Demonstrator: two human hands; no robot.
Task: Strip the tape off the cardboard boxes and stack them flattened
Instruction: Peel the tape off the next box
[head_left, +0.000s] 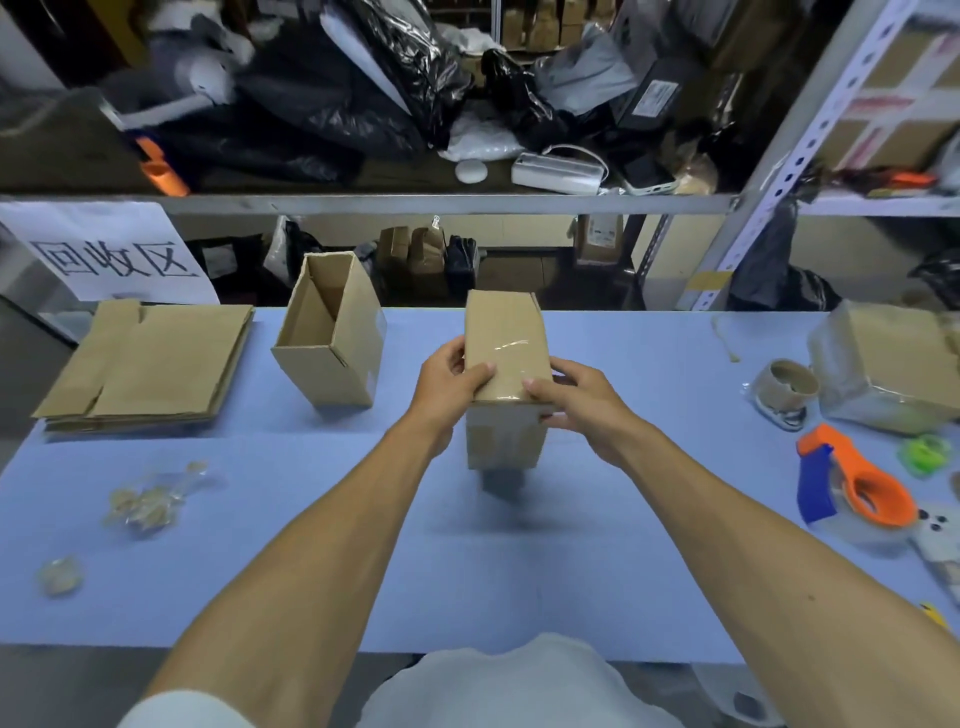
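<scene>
Two hands hold a taped cardboard box (505, 358) above the middle of the blue table (649, 374).

Left hand (451, 382) grips the box's left side with its thumb laid over the taped top; right hand (582, 402) curls round the near right corner, thumb on top. Clear tape (511, 347) runs across the top face. An open-topped box (330, 340) stands just left, tilted, and a stack of flattened boxes (150, 361) lies at the far left. Crumpled tape scraps (148, 501) sit near the left front edge; an orange tape dispenser (857, 486) lies at right.
</scene>
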